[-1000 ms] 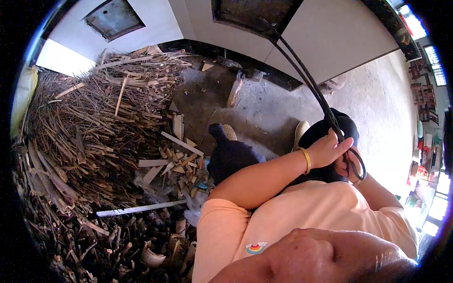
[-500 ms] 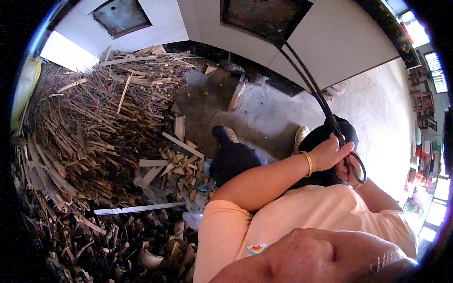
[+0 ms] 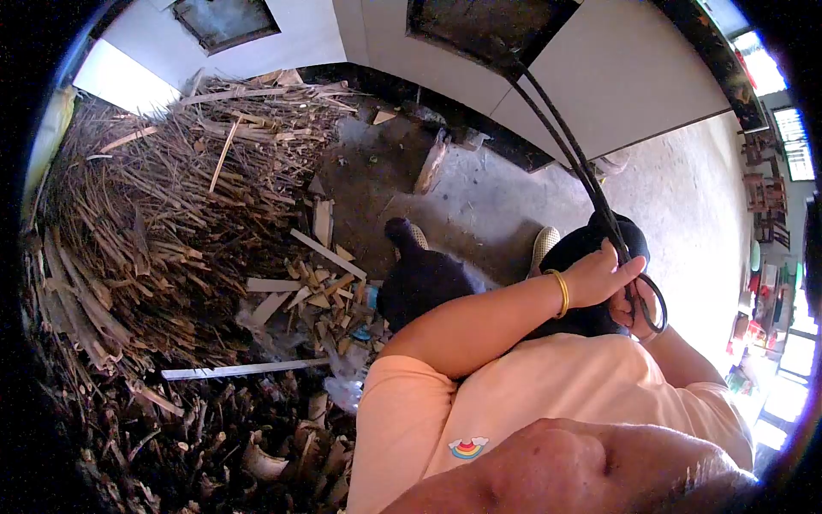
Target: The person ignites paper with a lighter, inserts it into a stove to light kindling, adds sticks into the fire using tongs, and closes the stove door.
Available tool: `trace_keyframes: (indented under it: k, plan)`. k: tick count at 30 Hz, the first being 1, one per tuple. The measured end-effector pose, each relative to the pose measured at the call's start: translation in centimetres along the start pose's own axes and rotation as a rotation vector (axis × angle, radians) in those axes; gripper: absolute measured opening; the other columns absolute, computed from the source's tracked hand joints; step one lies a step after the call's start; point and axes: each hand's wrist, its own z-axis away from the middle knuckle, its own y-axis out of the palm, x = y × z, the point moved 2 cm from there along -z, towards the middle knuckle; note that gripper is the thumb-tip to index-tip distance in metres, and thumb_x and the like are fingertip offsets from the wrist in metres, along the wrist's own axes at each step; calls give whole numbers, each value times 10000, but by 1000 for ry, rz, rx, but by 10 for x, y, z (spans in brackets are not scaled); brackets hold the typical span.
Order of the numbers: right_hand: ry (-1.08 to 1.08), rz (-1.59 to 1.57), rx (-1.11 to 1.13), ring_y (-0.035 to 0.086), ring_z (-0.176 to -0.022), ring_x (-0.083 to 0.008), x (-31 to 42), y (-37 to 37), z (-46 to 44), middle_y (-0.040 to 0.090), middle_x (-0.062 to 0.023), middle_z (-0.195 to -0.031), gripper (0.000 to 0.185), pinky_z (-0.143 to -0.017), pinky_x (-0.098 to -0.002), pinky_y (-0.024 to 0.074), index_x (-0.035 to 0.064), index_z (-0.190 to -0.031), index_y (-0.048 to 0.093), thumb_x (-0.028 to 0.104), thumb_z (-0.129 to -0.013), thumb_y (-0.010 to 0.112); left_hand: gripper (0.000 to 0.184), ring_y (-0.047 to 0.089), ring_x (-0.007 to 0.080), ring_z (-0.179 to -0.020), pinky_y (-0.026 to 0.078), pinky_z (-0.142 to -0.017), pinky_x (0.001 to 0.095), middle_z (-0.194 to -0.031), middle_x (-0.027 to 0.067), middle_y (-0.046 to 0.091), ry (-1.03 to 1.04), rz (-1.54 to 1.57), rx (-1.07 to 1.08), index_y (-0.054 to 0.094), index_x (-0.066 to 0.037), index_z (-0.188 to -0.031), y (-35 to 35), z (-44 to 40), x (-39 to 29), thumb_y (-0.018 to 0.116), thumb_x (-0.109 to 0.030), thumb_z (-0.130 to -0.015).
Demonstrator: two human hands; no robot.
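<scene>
Long dark metal tongs [image 3: 575, 154] slant from the dark opening [image 3: 479, 30] in the white-panelled structure down to a looped handle near my lap. My left hand [image 3: 598, 276], below gold bangles [image 3: 562, 294], is closed around the rods just above the loop. Right beside it, my right hand [image 3: 634, 313] is closed on the handle end, partly hidden behind the loop and the left hand. The far tips of the tongs reach the opening's lower edge, where what they touch is too dark to make out.
A large pile of thin branches [image 3: 171, 214] fills the left side. Wood offcuts [image 3: 330, 304] and a white strip [image 3: 248, 370] lie beside it. A short log [image 3: 431, 163] rests on the concrete floor. A second opening [image 3: 224, 21] is at upper left. Stools [image 3: 765, 193] stand far right.
The view has shifted slightly, so the surroundings sit a little differently in the frame. Both hands keep their hold on the tongs, whose tips remain at the opening.
</scene>
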Motion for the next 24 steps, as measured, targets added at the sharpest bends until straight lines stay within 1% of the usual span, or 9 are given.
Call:
trace_keyframes:
  k: [5,8,11,13,14,20,22,23,24]
  plan:
    - [17,4,-17,378,-415,-98,0,-1,0,442,-26,-594,363,-331,-211,292,96,-1006,470,410,-867,587,880,642,283,-934,476,-837,318,-779,213,668,-1,12,9,279,275,-1122,-1,1,-2,338,-581,-925]
    - [28,9,-59,374,-413,-98,0,-2,0,442,-26,-593,359,-330,-210,291,98,-991,471,411,-863,592,875,631,298,-961,471,-850,324,-830,231,662,12,-42,-34,283,264,-1136,-1,0,0,340,-583,-924]
    - [29,7,-56,368,-408,-98,-2,-5,0,437,-26,-585,361,-329,-210,283,98,-997,471,410,-863,591,864,620,317,-982,465,-861,332,-860,248,650,-22,-10,19,289,247,-1147,0,1,-1,342,-586,-922]
    - [24,11,-41,366,-407,-98,-2,-4,0,437,-26,-586,362,-329,-210,279,96,-999,471,411,-864,587,845,606,325,-1005,452,-881,343,-900,270,633,36,-73,-68,304,230,-1146,1,0,2,348,-583,-922]
    - [18,14,-25,364,-406,-97,-2,-4,0,437,-25,-588,364,-328,-210,274,94,-1001,471,412,-866,583,845,606,325,-1005,452,-881,343,-900,270,633,35,-74,-66,304,230,-1146,2,-1,4,348,-583,-922]
    - [-11,15,8,357,-398,-99,-3,-2,-1,422,-19,-570,389,-327,-217,269,84,-991,478,445,-871,561,816,595,336,-999,440,-898,351,-958,287,605,-43,68,49,332,213,-1128,-1,3,-2,361,-576,-923]
    - [-12,26,13,357,-398,-100,-5,-5,-1,419,-19,-567,393,-330,-219,273,84,-986,482,451,-869,561,861,610,334,-964,455,-873,344,-905,291,610,46,-54,-81,330,239,-1108,1,0,1,359,-599,-912]
    - [-15,38,19,356,-397,-102,-5,-7,-2,417,-18,-563,396,-333,-220,277,84,-980,485,457,-867,560,861,610,334,-964,455,-873,344,-905,291,610,46,-46,-87,330,239,-1108,1,-1,5,359,-599,-912]
    - [-1,47,19,356,-397,-102,-5,-8,-1,417,-18,-563,396,-333,-220,277,84,-980,485,457,-867,560,904,618,342,-952,467,-856,346,-903,309,606,27,-32,-65,317,269,-1105,0,1,2,355,-612,-906]
